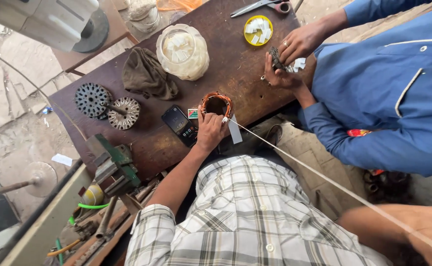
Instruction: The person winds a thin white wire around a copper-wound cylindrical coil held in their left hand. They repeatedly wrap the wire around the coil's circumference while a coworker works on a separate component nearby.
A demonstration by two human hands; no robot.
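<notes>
A round stator with copper windings [216, 102] stands on the dark wooden table [225, 69] near its front edge. My left hand [209, 130] grips its near rim, fingers curled on the winding. A white paper strip [234, 131] hangs just beside that hand. A taut white cord [324, 177] runs from the stator down to the lower right, across my right hand [425, 231], which is blurred at the frame corner; its grip is not clear.
A phone [179, 125], brown cloth [147, 74], jar of white slips [182, 51], yellow lid [258, 30], scissors [260, 6] and two slotted metal discs [108, 106] lie on the table. A green vise [115, 165] sits left. A person in blue [373, 88] handles a dark part [276, 59].
</notes>
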